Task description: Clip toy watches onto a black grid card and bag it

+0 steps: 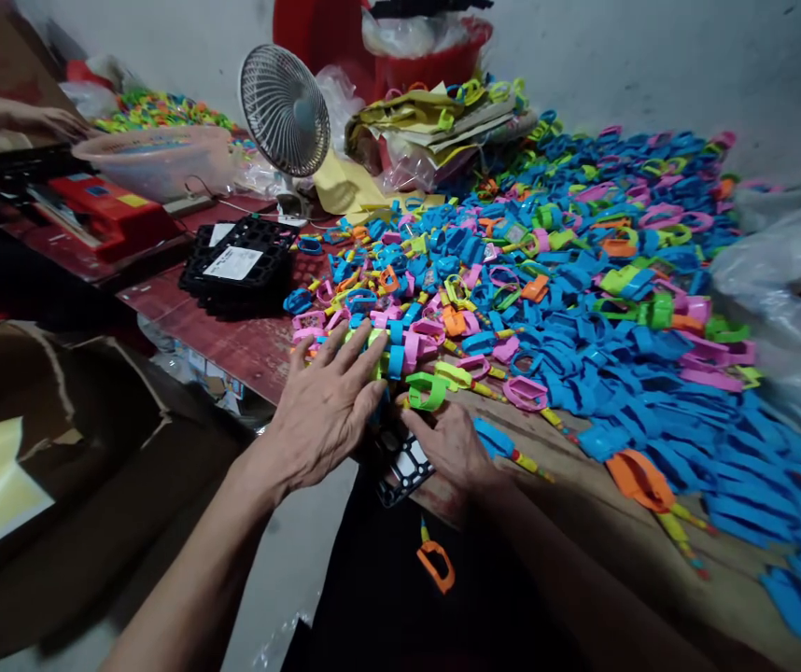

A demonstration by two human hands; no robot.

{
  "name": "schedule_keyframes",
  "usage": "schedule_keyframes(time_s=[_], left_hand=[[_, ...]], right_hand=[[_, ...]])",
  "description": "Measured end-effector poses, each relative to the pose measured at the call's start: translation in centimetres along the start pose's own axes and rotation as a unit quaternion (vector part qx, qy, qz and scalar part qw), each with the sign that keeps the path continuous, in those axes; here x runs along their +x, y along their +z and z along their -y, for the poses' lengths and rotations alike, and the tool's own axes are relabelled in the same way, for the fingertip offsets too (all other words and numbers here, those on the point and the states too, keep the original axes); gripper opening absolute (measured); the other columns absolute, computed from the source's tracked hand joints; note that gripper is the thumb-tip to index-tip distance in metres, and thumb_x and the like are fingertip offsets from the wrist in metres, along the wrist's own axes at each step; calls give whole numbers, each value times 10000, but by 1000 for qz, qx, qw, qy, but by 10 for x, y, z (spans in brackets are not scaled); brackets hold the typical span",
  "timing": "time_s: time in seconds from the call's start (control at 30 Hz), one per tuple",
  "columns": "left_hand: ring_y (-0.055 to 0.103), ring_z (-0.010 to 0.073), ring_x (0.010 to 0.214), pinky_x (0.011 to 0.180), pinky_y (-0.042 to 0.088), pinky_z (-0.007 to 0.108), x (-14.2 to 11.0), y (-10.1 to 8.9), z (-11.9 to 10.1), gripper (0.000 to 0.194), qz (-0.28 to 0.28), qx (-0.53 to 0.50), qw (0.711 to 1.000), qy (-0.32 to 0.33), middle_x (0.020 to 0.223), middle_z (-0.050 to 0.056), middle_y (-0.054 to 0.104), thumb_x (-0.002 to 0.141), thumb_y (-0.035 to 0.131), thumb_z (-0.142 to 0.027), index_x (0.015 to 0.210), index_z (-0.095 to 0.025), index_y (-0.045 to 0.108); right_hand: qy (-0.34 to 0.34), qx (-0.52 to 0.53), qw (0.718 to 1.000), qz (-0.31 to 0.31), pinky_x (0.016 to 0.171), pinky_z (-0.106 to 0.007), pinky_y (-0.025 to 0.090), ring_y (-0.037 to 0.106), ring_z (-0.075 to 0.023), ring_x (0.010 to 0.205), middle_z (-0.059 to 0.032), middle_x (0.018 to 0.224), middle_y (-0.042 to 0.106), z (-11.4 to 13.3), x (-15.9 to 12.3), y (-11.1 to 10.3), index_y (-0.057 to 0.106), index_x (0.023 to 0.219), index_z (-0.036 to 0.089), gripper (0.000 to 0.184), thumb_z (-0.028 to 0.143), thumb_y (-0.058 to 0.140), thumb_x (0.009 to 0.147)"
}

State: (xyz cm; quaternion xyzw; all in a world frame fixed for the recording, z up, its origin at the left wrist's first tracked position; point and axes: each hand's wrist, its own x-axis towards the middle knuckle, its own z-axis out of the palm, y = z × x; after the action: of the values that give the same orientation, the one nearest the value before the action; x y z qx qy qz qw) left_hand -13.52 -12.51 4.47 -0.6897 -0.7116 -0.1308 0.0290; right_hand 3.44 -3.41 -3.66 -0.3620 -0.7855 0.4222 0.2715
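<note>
My left hand (327,397) lies flat with fingers spread over small plastic pieces at the near edge of a big heap of coloured plastic parts (569,280). My right hand (451,448) rests beside it, fingers curled over a black grid tray (406,469), and touches a green piece (427,390). What its fingers grip, if anything, is hidden. The pieces are blue, pink, green, orange and yellow. One orange piece (437,560) lies below the tray near my body.
A stack of black trays (239,266) with a white label sits on the red table. A small fan (285,112), a bowl (159,159), a red box (110,215) and another person's hand (50,119) are at the left. Plastic bags (785,280) lie at the right.
</note>
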Motion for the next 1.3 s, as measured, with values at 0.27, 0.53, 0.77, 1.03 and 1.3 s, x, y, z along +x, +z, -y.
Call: schedule_keyframes(time_s=[0.27, 0.53, 0.77, 1.03, 1.3], left_hand=[[232, 301, 1491, 1168, 200, 556, 0, 1, -2, 537, 2, 22, 1000, -5, 1626, 56, 264, 1033, 218, -400, 1529, -222, 317], [224, 314, 1495, 1158, 224, 555, -1, 4, 0, 714, -7, 33, 999, 33, 1621, 89, 266, 969, 261, -642, 1548, -225, 270], [257, 311, 1485, 1147, 243, 545, 3, 3, 0, 638, -5, 46, 999, 24, 1599, 88, 323, 991, 292, -578, 1518, -223, 341], [210, 279, 1503, 1168, 203, 535, 3, 0, -2, 575, 19, 29, 999, 0, 1621, 56, 274, 1034, 147, -474, 1539, -241, 293], [240, 270, 1492, 1166, 206, 531, 1, 3, 1, 567, 1, 11, 1000, 12, 1618, 51, 287, 1038, 137, -460, 1525, -239, 324]], right_hand=[[-113, -22, 993, -30, 848, -324, 540, 691, -221, 905, -61, 935, 747, -13, -2, 5, 715, 920, 206, 163, 223, 564, 860], [-136, -171, 973, 71, 866, -314, 503, 642, -232, 957, -96, 976, 695, 1, 7, 6, 657, 880, 176, 213, 60, 521, 765], [-74, -163, 982, 59, 871, -303, 489, 653, -229, 980, -119, 1062, 713, 6, 8, 5, 685, 1026, 144, 316, 50, 500, 788], [-5, -68, 997, -27, 621, -257, 452, 632, -172, 676, -46, 809, 738, -2, 11, 4, 718, 845, 192, 133, 248, 599, 826], [-39, -16, 999, -34, 722, -281, 512, 676, -204, 771, -46, 775, 738, -12, 7, 5, 715, 785, 196, 147, 257, 585, 815]])
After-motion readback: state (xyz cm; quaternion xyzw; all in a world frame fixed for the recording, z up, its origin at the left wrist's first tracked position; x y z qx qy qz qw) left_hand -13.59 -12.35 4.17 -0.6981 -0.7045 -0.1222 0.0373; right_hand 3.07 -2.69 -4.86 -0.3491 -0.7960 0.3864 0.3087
